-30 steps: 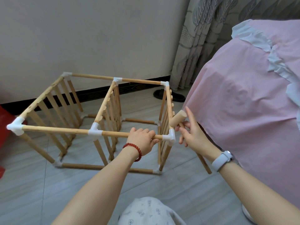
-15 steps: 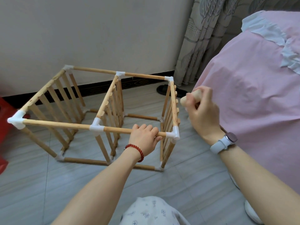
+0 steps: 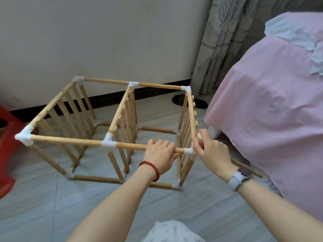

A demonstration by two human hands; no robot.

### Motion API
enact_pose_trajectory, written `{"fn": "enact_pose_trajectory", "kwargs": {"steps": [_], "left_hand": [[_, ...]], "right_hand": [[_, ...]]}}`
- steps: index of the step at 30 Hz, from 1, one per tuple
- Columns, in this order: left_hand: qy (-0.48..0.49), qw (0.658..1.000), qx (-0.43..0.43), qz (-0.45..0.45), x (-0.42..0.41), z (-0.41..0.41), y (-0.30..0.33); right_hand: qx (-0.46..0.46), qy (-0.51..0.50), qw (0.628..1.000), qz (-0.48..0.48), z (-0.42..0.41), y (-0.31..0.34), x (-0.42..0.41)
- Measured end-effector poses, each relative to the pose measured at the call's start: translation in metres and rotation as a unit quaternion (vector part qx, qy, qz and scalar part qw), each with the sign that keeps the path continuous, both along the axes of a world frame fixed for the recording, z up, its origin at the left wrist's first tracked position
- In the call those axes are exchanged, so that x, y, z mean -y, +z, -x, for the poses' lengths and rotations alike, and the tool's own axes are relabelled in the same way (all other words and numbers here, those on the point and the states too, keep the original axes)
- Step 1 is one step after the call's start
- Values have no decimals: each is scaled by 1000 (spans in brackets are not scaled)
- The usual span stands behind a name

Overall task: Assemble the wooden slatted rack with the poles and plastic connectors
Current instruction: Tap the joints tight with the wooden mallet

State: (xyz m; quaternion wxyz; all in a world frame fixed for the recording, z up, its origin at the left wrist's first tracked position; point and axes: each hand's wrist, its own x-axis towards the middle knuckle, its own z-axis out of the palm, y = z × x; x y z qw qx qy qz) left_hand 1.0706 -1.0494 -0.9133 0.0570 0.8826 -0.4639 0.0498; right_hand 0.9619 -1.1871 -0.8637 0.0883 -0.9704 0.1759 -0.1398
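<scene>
Two hands meet at the rack's near right top corner. Left hand (image 3: 160, 155), red bead bracelet (image 3: 150, 169) at its wrist, curls its fingers over the near top pole (image 3: 70, 140). Right hand (image 3: 212, 151), with a watch (image 3: 240, 175), grips a wooden mallet (image 3: 199, 136), fingers curled, beside the white corner connector (image 3: 189, 151). Slatted rack (image 3: 122, 117) stands on the tiled floor (image 3: 43, 206) between bed (image 3: 271, 102) and wall (image 3: 104, 32); a dark slipper (image 3: 190, 102) lies beyond.

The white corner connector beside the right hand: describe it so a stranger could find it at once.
Find the wooden rack on the floor beside the pink bed. Follow its near top pole rightwards, past the left hand. This corner connector is the only one touching fingers.
</scene>
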Motion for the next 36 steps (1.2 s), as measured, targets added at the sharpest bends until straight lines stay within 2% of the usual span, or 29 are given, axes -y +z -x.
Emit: {"fn": "enact_pose_trajectory", "kwargs": {"steps": [2, 4, 5, 6, 7, 8, 9, 11, 14, 15, 16, 17, 18, 19, 22, 24, 26, 29, 31, 36], "left_hand": [[-1, 1000, -12, -5, 0, 0, 3], [0, 1000, -30, 0, 1, 0, 2], [3, 999, -47, 4, 1, -1, 4], [7, 997, -74, 8, 1, -1, 6], [8, 994, -108, 15, 1, -3, 8], [5, 990, -142, 23, 2, -5, 10], [0, 985, -170, 29, 1, -7, 12], [-7, 976, -216, 35, -1, -12, 19], [-7, 963, -262, 55, -5, -13, 21], [-3, 959, -276, 71, -7, -13, 22], [0, 954, -288, 86, -10, -12, 22], [3, 952, -290, 95, -15, -12, 22], [3, 956, -280, 91, -21, -13, 22], [3, 963, -257, 76, -29, -13, 22], [24, 988, -145, 54, -63, -27, 26], [61, 990, -70, 105, -89, -35, 31], [117, 985, -28, 120, -114, -44, 32], [207, 977, -46, 33, -149, -62, 28], [239, 969, -54, -36, -168, -77, 26], [222, 973, -8, -62, -174, -87, 21]], "right_hand": [[124, 26, 992, -20, -12, 21, 10], [271, -6, 959, -78, -22, 43, 18], [302, -12, 946, -120, -22, 47, 15], [272, -12, 953, -131, -18, 39, 8], [190, -14, 978, -82, -11, 25, -3], [97, -12, 995, 8, -6, 10, -13], [41, -2, 997, 71, -5, 2, -18], [48, 25, 997, 59, -18, 10, -11], [206, 15, 978, -26, -29, 31, 1], [223, 3, 974, -43, -25, 28, 2], [185, -5, 982, -38, -20, 19, 0], [97, -16, 995, -11, -14, 8, -6], [8, -26, 999, 21, -10, -1, -9], [-38, -34, 998, 35, -9, -5, -8], [-6, -5, 998, 57, -26, 14, -10], [15, 46, 997, 65, -36, 22, -22], [-37, 113, 989, 91, -44, 21, -45], [-79, 180, 968, 156, -54, 12, -78], [-109, 178, 954, 216, -68, 6, -97], [-181, 149, 950, 204, -93, -15, -106]]}}
